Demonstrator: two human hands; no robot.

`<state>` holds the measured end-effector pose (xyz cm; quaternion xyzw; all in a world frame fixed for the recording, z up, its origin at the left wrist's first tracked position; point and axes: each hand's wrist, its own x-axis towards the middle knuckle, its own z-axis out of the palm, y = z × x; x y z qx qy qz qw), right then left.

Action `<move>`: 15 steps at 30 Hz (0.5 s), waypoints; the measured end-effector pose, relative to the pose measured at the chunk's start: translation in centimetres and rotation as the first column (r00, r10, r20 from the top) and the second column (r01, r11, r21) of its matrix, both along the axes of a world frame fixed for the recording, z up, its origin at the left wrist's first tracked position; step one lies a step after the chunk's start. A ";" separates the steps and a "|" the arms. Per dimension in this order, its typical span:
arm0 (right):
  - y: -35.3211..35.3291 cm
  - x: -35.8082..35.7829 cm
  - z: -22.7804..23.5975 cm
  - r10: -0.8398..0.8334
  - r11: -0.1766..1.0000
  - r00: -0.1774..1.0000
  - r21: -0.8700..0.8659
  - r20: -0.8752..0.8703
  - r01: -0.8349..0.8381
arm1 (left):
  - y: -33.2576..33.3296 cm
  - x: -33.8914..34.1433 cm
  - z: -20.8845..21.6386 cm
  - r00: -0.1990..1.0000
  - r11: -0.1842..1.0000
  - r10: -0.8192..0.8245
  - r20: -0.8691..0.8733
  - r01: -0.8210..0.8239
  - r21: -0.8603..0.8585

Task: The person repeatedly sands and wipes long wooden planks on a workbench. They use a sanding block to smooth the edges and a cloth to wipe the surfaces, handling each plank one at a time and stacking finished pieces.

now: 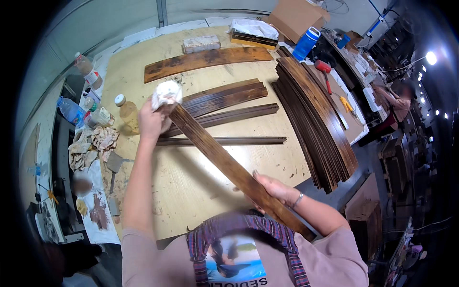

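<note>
The plank (224, 159) slants above the bench (260, 160), left of the stack (320, 115). The left grip (160, 112) is closed on a cloth (168, 92) at the plank's end farther from the stack; the right grip (272, 189) clasps the plank across its width, at the stack's near side. It should handle stiff, fairly light but long, perhaps slick where glossy; best held by both edges, around mid-length.

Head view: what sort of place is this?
Probably a wood-finishing workshop, judging by the stack of long dark-brown wooden boards, the red mallet, and the bunched white cloth at the far end of a brown wooden plank.
</note>
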<state>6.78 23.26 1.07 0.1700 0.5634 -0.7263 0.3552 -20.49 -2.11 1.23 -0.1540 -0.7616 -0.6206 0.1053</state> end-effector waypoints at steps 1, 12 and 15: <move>0.4 1.1 -1.3 -0.019 0.999 0.999 0.035 -0.051 0.021 | -0.6 0.6 0.4 0.997 0.996 0.072 0.013 -0.072 0.049; 0.9 4.0 -1.3 -0.054 0.989 0.998 -0.134 0.024 0.056 | 2.7 9.2 -1.1 0.884 0.911 -0.249 -0.395 0.076 -0.405; 0.6 6.8 -2.9 0.044 0.993 0.994 0.116 -0.096 -0.033 | -1.9 3.8 -3.4 0.989 0.979 0.074 0.132 -0.047 -0.199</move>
